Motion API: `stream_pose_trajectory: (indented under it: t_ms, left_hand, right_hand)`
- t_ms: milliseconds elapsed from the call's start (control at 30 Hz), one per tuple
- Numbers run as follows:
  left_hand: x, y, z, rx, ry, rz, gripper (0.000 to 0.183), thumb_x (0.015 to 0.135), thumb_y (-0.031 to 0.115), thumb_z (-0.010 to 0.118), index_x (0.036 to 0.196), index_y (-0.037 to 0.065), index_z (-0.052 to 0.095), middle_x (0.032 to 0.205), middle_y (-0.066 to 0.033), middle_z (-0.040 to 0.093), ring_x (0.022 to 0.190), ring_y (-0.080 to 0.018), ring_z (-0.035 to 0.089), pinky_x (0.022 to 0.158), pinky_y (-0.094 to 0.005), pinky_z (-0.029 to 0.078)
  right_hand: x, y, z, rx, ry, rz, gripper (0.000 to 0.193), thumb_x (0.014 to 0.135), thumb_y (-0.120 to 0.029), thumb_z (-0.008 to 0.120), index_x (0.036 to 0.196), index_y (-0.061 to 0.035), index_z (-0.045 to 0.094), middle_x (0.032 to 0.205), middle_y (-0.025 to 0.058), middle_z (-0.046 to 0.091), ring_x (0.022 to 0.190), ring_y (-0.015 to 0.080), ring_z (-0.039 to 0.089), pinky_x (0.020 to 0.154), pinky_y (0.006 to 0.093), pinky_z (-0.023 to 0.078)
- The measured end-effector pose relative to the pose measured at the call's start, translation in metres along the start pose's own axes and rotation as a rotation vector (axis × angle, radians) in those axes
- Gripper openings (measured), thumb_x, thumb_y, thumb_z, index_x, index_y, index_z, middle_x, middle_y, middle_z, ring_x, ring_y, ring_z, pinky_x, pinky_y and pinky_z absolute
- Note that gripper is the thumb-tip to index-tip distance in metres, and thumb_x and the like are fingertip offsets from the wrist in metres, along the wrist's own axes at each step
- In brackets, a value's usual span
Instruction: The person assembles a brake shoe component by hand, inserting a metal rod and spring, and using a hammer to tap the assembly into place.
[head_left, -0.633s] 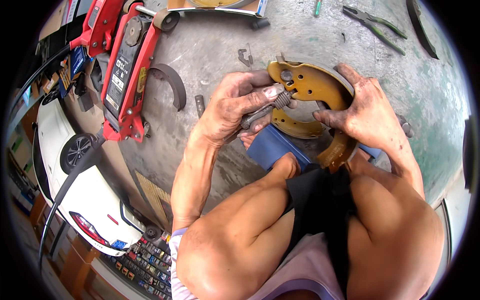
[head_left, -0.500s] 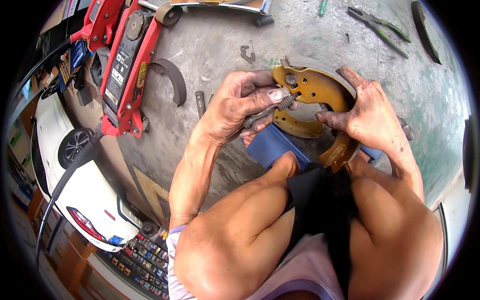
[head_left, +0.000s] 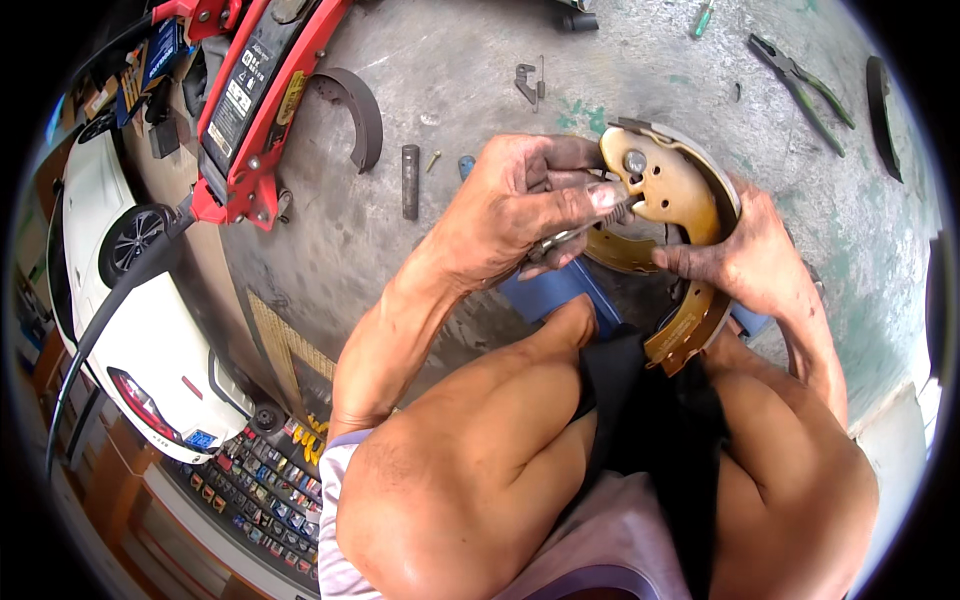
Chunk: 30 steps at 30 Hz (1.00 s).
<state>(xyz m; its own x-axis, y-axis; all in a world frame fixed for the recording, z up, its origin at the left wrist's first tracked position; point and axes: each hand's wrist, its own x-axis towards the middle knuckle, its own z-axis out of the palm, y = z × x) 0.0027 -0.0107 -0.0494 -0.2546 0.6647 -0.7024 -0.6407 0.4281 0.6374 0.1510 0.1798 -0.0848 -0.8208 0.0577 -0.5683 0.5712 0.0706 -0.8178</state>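
Crouching over a grey concrete floor point(head_left: 455, 95), the person holds a gold brake shoe point(head_left: 706, 228) in front of the knees, raised in the air, its curved outer edge turned to the right. The right hand point(head_left: 748, 248) grasps the shoe from the right, with the thumb laid across the inner side of the curve and the other fingers mostly hidden behind it. The left hand point(head_left: 535, 205) is closed, pinching a small dark coil spring point(head_left: 622, 212) between thumb and fingers just beside the shoe's far left end; whether the spring is hooked into a hole there cannot be told. A thin metal rod point(head_left: 562, 239) also shows within the left hand's grip. Beyond and below the raised shoe, a second gold shoe point(head_left: 622, 251) is partly covered by the hands, and a blue object point(head_left: 560, 300) shows near the left foot. Left of the left hand, a dark cylinder point(head_left: 410, 182) lies beside a small bolt point(head_left: 433, 161), with a dark curved shoe point(head_left: 362, 115) farther left, near a red floor jack point(head_left: 232, 190). On the far side lie a small metal clip point(head_left: 525, 85) and, to the right, green-handled pliers point(head_left: 800, 95) and a black curved strip point(head_left: 881, 118). Well to the left stands a white car point(head_left: 160, 340).
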Motion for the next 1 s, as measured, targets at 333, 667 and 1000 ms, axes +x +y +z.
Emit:
stream_pose_trajectory:
  t_ms: [333, 667, 1000]
  left_hand:
    - [-0.007, -0.007, -0.008, -0.023, 0.008, 0.014, 0.041, 0.092, 0.023, 0.074, 0.117, -0.008, 0.064, 0.076, -0.0023, 0.063, 0.053, -0.0067, 0.052, 0.04, -0.0205, 0.036]
    - [-0.011, -0.013, -0.004, 0.026, 0.055, 0.014, 0.04, 0.092, 0.021, 0.074, 0.119, -0.007, 0.066, 0.068, -0.0006, 0.06, 0.052, -0.0061, 0.051, 0.041, -0.0217, 0.037]
    - [-0.005, -0.015, -0.007, 0.089, -0.011, -0.1, 0.033, 0.092, 0.021, 0.074, 0.11, -0.006, 0.07, 0.069, -0.0045, 0.063, 0.047, -0.0071, 0.051, 0.039, -0.0224, 0.037]
  right_hand:
    - [0.001, -0.008, 0.004, -0.193, 0.003, 0.075, 0.064, 0.069, -0.023, 0.085, 0.123, -0.0003, 0.062, 0.105, 0.022, 0.072, 0.101, 0.0359, 0.07, 0.092, 0.0413, 0.053]
    - [-0.004, -0.009, 0.009, -0.223, 0.04, 0.12, 0.067, 0.069, -0.025, 0.085, 0.124, 0.0054, 0.059, 0.103, 0.0257, 0.071, 0.101, 0.0379, 0.069, 0.091, 0.0415, 0.053]
    - [-0.013, -0.004, 0.011, -0.466, 0.08, 0.145, 0.071, 0.071, -0.03, 0.084, 0.127, 0.0033, 0.057, 0.103, 0.026, 0.07, 0.104, 0.0418, 0.067, 0.09, 0.0444, 0.051]
